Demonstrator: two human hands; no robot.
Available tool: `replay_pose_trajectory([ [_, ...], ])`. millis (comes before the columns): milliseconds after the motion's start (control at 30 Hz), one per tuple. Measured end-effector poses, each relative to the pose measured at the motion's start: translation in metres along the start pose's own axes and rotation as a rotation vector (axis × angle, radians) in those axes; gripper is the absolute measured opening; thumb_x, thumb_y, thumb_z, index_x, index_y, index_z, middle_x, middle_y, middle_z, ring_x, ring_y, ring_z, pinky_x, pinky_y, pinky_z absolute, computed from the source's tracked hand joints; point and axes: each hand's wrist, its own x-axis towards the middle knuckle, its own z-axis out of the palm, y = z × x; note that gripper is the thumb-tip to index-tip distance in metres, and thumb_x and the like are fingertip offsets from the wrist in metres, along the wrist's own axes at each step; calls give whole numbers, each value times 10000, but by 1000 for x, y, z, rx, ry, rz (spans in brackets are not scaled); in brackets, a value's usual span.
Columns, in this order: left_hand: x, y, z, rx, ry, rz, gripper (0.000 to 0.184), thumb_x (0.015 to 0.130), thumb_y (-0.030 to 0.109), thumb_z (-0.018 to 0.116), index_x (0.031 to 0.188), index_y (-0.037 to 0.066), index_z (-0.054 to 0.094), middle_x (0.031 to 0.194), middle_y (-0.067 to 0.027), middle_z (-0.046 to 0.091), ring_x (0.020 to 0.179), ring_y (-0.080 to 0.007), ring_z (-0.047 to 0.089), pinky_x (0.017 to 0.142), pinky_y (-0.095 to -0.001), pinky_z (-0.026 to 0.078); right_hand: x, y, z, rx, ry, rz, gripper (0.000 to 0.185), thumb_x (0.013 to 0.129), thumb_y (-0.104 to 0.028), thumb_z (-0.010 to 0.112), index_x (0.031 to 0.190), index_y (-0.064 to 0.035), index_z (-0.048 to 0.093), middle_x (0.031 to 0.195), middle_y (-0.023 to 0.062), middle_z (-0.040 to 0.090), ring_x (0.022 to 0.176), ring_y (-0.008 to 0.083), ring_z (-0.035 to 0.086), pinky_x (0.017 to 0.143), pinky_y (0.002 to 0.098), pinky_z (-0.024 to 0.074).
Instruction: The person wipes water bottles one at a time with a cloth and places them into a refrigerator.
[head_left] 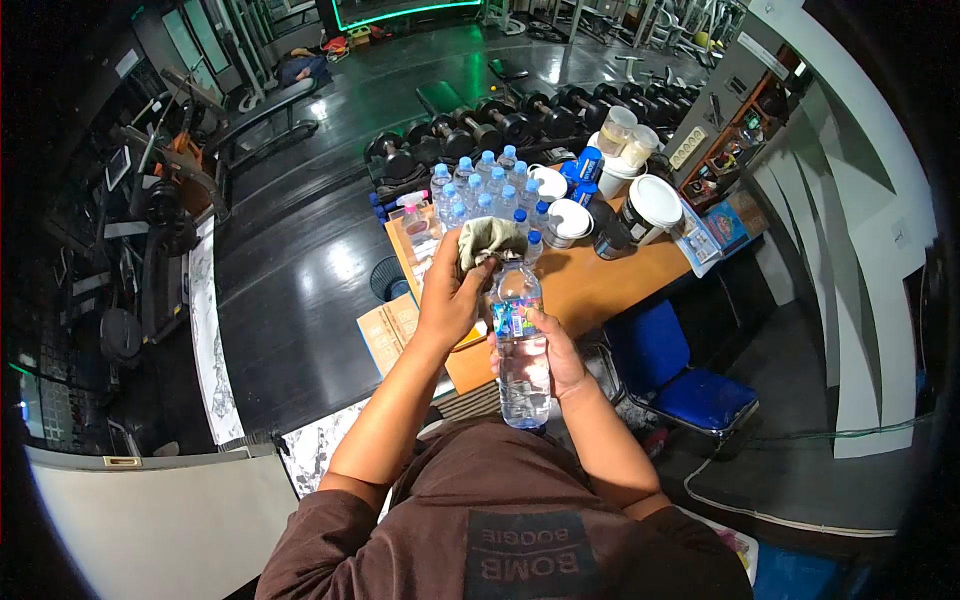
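Note:
A clear plastic water bottle (pixel 525 375) with a colourful label stands nearly upright in front of my chest. My right hand (pixel 556 350) is wrapped round its middle, at and below the label. At the bottle's top, my left hand (pixel 452 290) grips a crumpled greenish-grey cloth (pixel 490 238). The cloth covers the neck area, so I cannot tell whether a cap is on. Beyond my hands, several water bottles with blue caps (pixel 480 185) stand grouped on the wooden table (pixel 600 285). A spray bottle with a pink-and-white head (pixel 415 215) stands to their left.
White-lidded tubs (pixel 655 202), a small white-lidded bucket (pixel 570 222) and blue packs (pixel 583 172) stand on the table's right part. A blue chair (pixel 650 345) is at the right. Cardboard (pixel 390 328) lies at the left edge. A dumbbell rack (pixel 510 125) runs behind the table.

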Motion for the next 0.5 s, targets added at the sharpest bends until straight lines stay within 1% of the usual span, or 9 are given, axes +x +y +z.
replay_pose_trajectory([
  [33,4,4,-3,304,-13,99,475,986,-24,653,1439,54,533,1275,-158,658,1165,-238,653,1016,-330,489,-1,1,2,51,-9,11,576,1032,-493,611,1364,-25,571,1068,189,741,845,304,759,768,458,642],
  [200,25,47,6,360,-91,241,519,1041,29,621,1529,62,446,1358,-189,627,1284,-273,611,1093,-352,452,1,3,1,121,-20,45,602,1053,-551,569,1350,-28,585,1070,215,743,853,321,761,760,476,647],
  [267,33,60,5,211,-102,99,519,1075,99,607,1558,62,424,1374,-126,610,1303,-237,581,1110,-360,439,1,3,1,146,-43,47,642,1064,-610,501,1311,-27,610,1047,220,745,851,323,762,749,475,651],
  [300,41,59,1,218,-157,158,513,1078,169,628,1548,63,452,1340,-145,643,1268,-249,608,1082,-368,460,1,2,4,147,-44,45,642,1064,-610,502,1311,-27,610,1047,220,745,851,323,762,749,475,651],
  [333,40,57,1,219,-159,158,513,1078,169,628,1548,63,452,1340,-145,643,1268,-249,608,1082,-368,460,0,0,8,169,-27,48,671,1060,-642,472,1285,-28,624,1037,218,747,838,322,763,741,474,652],
  [400,37,56,8,538,-298,186,486,1071,189,646,1515,55,500,1364,-144,643,1243,-203,609,1065,-351,465,0,-2,12,193,-10,51,704,1057,-675,443,1258,-29,638,1027,216,748,826,321,764,732,473,653],
  [433,32,57,13,564,-322,228,471,1048,186,675,1482,58,544,1319,-143,653,1209,-218,631,1048,-361,474,1,-4,12,181,-8,35,727,1052,-696,424,1247,-31,643,1019,212,748,811,319,765,723,471,653],
  [467,28,61,13,665,-401,151,459,1019,169,702,1453,81,583,1229,-150,650,1162,-273,651,1007,-375,493,1,-4,12,169,-6,18,750,1047,-718,406,1235,-34,649,1011,209,748,796,318,766,713,469,653],
  [500,24,60,14,667,-413,173,443,1005,140,705,1435,95,604,1199,-153,642,1130,-293,654,979,-382,504,1,-4,11,168,-5,16,750,1047,-718,406,1235,-34,649,1011,209,748,796,318,766,713,469,653],
])
